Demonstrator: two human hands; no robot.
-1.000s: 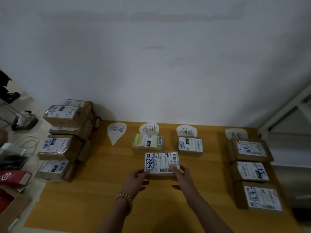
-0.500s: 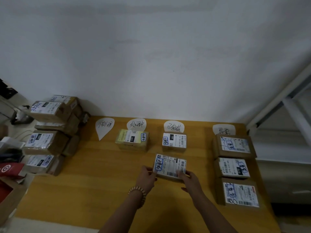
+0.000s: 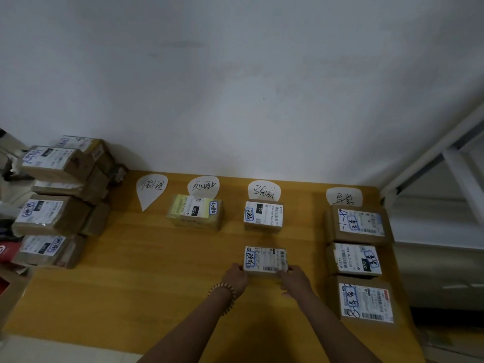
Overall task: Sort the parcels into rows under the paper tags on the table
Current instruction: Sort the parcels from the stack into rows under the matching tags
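holding a small parcel [image 3: 265, 258] by its near corners: left grip [image 3: 235, 277] grasps the near-left corner, right grip [image 3: 294, 280] the near-right one, fingers curled at the edge. parcel lies flat on the counter [image 3: 157, 271], in line below the third paper tag [image 3: 264, 191], apart from the first parcel [image 3: 264, 215] of that row. rightmost row: three parcels [image 3: 357, 259]. far left: a stack of boxes [image 3: 52, 213].
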